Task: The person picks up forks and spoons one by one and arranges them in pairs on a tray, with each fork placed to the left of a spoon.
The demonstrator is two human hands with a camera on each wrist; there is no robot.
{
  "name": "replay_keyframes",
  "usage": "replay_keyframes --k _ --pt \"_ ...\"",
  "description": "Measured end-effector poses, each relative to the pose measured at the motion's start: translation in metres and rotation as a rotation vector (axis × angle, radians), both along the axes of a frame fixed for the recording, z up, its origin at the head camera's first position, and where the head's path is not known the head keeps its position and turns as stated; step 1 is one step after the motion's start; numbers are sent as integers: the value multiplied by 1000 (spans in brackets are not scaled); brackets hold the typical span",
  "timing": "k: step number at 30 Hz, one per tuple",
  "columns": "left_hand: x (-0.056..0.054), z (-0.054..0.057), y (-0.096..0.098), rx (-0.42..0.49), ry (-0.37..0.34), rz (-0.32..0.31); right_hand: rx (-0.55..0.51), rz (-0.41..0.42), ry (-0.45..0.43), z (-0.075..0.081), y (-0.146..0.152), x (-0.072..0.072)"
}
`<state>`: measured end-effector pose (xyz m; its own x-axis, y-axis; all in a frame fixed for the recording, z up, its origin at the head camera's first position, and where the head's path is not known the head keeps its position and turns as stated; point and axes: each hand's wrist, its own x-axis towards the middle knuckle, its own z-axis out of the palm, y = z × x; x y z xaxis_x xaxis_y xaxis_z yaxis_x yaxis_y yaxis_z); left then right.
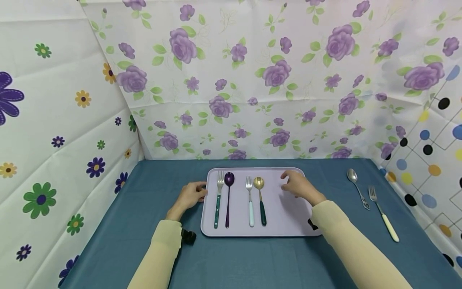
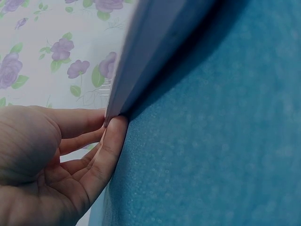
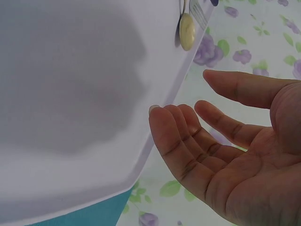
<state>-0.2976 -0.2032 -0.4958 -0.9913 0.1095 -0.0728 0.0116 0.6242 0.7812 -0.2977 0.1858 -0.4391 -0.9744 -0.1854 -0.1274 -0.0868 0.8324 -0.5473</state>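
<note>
A pale lilac tray (image 1: 285, 220) lies on the blue cloth with cutlery set upright in pairs. My left hand (image 1: 189, 196) pinches the tray's left rim between thumb and fingers, as the left wrist view shows. Over the tray's right part hovers my right hand (image 1: 298, 186), fingers loosely bent and holding nothing. On the tray are a green-handled fork (image 1: 217, 202), a purple spoon (image 1: 228, 198), a light-blue-handled fork (image 1: 250, 206) and a gold spoon with a green handle (image 1: 261, 200). My right sleeve hides the tray's near right corner.
Right of the tray, a silver spoon (image 1: 355, 184) and a fork with a cream handle (image 1: 386, 220) lie on the blue cloth (image 1: 245, 265). A flowered cloth wall (image 1: 245, 132) closes the back, and patterned sheets hang at both sides.
</note>
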Motion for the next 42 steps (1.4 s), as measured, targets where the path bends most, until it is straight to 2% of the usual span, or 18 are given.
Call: replay_keyframes --k 6,14,24,42 --pt "0 0 0 6 -2 -1 -12 -8 -1 3 6 1" --pt "0 0 -1 11 -4 1 -20 -28 -51 5 16 3" --pt "0 1 0 1 -4 3 -25 -28 -48 6 38 3" --pt "1 1 0 11 -15 8 -13 -84 -48 14 76 5"
